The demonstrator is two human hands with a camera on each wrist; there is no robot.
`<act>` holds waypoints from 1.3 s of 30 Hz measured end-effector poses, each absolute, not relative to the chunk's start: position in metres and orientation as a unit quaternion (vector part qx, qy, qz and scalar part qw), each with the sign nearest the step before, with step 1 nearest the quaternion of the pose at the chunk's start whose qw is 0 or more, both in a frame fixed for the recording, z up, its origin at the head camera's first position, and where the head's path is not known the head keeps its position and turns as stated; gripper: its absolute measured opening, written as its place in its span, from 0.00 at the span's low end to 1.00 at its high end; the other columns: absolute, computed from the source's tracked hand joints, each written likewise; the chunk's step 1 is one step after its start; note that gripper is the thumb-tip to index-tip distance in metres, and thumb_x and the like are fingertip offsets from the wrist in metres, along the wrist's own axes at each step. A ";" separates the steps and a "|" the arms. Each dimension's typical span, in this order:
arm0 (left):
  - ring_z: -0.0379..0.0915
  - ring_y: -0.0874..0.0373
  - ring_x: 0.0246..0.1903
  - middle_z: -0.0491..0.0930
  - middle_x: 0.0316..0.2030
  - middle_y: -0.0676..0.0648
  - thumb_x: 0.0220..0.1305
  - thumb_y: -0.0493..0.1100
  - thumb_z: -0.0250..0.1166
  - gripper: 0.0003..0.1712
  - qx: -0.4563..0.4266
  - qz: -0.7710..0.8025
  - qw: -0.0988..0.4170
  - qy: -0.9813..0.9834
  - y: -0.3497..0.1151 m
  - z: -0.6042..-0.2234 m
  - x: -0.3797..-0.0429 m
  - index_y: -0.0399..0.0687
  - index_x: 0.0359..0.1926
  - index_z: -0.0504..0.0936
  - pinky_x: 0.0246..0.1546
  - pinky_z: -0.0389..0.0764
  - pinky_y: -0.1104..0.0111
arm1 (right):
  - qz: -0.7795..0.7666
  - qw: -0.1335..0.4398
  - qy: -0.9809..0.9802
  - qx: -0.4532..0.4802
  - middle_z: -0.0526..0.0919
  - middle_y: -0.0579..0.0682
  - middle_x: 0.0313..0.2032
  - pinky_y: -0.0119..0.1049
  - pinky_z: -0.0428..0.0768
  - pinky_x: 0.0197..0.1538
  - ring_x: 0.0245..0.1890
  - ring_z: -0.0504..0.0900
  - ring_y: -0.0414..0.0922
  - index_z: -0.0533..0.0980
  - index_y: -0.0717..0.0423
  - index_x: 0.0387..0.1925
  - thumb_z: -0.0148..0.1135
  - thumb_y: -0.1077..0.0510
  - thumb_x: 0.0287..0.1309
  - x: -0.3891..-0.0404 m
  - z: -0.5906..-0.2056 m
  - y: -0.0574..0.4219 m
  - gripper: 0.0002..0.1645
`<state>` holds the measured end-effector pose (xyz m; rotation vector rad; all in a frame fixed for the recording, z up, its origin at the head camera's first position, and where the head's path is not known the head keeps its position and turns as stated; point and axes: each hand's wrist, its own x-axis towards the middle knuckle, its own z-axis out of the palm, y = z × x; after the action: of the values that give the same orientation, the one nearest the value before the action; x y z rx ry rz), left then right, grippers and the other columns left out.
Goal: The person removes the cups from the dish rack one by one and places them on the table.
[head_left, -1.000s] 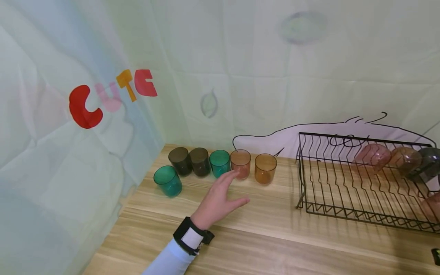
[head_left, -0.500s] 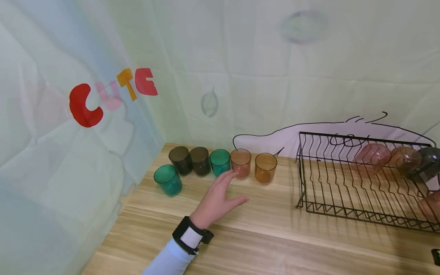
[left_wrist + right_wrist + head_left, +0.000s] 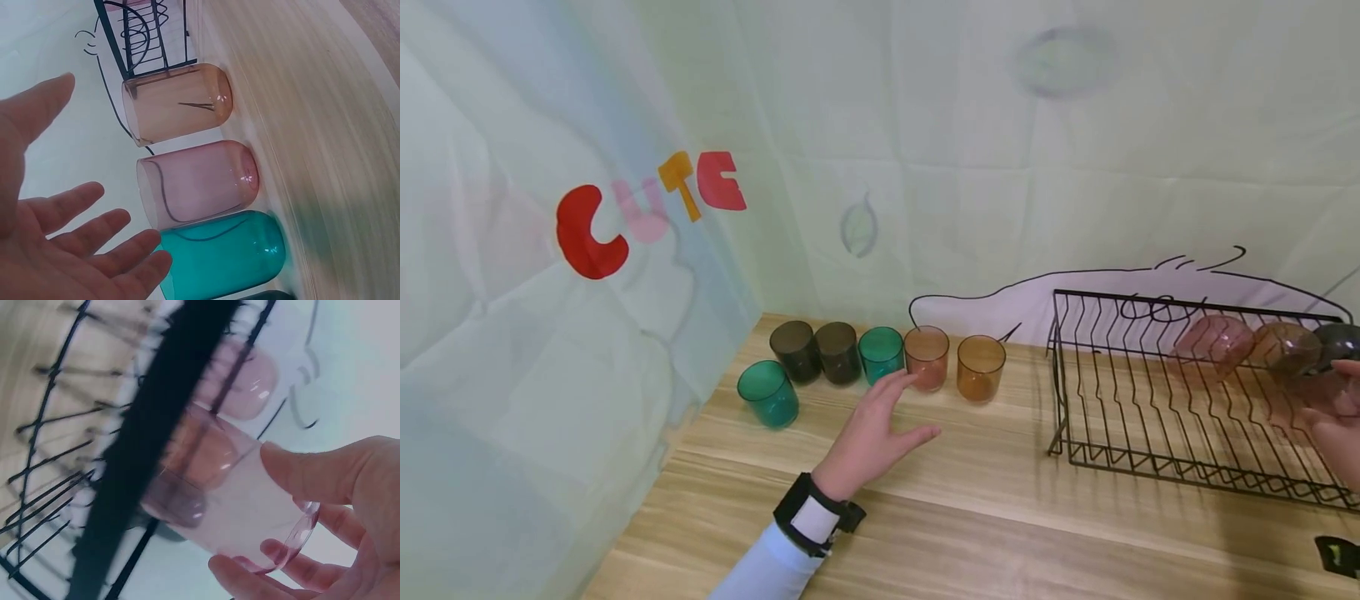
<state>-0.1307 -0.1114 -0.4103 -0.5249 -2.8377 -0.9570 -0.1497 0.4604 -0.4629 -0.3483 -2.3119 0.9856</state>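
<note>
My right hand [image 3: 375, 509], at the right edge of the head view [image 3: 1337, 437], grips a clear pink glass [image 3: 256, 494] near its base, fingers and thumb around it. The glass is tilted over the black dish rack [image 3: 1120, 297], its mouth away from the palm. My left hand [image 3: 865, 450] is held out with fingers spread and nothing in it. Beyond its fingertips stands a row of glasses: an amber glass [image 3: 178, 103], a pink glass [image 3: 200, 184], a teal glass [image 3: 225, 256] and two dark glasses [image 3: 838, 353]. A second teal glass [image 3: 767, 394] stands in front of the row's left end.
Inside the rack's back right lie a pink glass [image 3: 1217, 340], a brownish glass [image 3: 1285, 346] and a dark glass [image 3: 1337, 343]. A printed cloth [image 3: 955, 208] hangs behind the wooden table [image 3: 1000, 508]; another side of it closes off the left.
My right hand has come into the head view from the right with the pink glass, over the rack's right end. The left hand has stayed almost still.
</note>
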 end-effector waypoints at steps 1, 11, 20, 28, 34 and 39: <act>0.59 0.51 0.66 0.60 0.68 0.46 0.51 0.75 0.56 0.48 -0.171 -0.315 0.048 -0.932 -0.112 -0.410 -0.131 0.57 0.68 0.61 0.62 0.68 0.54 | 0.322 0.286 -0.894 -0.123 0.67 0.34 0.52 0.21 0.65 0.53 0.52 0.65 0.26 0.57 0.36 0.66 0.52 0.70 0.60 -0.159 -0.482 0.478 0.38; 0.60 0.53 0.66 0.62 0.67 0.47 0.51 0.74 0.57 0.46 -0.164 -0.340 0.048 -0.925 -0.109 -0.411 -0.130 0.57 0.66 0.63 0.62 0.69 0.56 | 0.247 0.230 -0.935 -0.111 0.60 0.67 0.62 0.54 0.71 0.54 0.60 0.58 0.63 0.59 0.54 0.68 0.62 0.66 0.56 -0.119 -0.385 0.352 0.39; 0.59 0.53 0.67 0.61 0.68 0.48 0.54 0.67 0.62 0.43 -0.166 -0.366 0.022 -0.916 -0.104 -0.407 -0.128 0.58 0.67 0.62 0.63 0.68 0.55 | 0.265 0.243 -0.933 -0.018 0.63 0.69 0.58 0.57 0.70 0.42 0.52 0.65 0.63 0.59 0.48 0.69 0.71 0.56 0.49 -0.098 -0.333 0.272 0.47; 0.60 0.52 0.66 0.64 0.66 0.47 0.55 0.61 0.65 0.39 -0.171 -0.386 0.028 -0.906 -0.098 -0.404 -0.127 0.53 0.65 0.66 0.62 0.68 0.54 | 0.331 0.256 -0.908 0.038 0.62 0.64 0.57 0.08 0.64 0.36 0.51 0.66 0.55 0.64 0.43 0.66 0.71 0.56 0.48 -0.100 -0.335 0.239 0.43; 0.62 0.56 0.64 0.68 0.63 0.51 0.54 0.67 0.62 0.40 -0.161 -0.402 0.021 -0.901 -0.095 -0.400 -0.128 0.56 0.64 0.67 0.62 0.69 0.56 | 0.385 0.266 -0.882 0.063 0.66 0.54 0.52 0.11 0.72 0.40 0.49 0.66 0.39 0.65 0.44 0.65 0.72 0.56 0.46 -0.103 -0.341 0.214 0.43; 0.65 0.60 0.61 0.71 0.60 0.55 0.54 0.67 0.61 0.37 -0.162 -0.434 0.005 -0.886 -0.091 -0.395 -0.130 0.58 0.62 0.68 0.61 0.70 0.57 | 0.421 0.273 -0.862 0.073 0.72 0.49 0.54 0.18 0.78 0.40 0.46 0.72 0.35 0.66 0.47 0.64 0.73 0.57 0.44 -0.105 -0.344 0.196 0.43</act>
<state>-0.1295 -0.0914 -0.3946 -0.5078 -2.7750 -1.3596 -0.1051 0.1965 -0.3442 0.1965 -2.3196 1.1342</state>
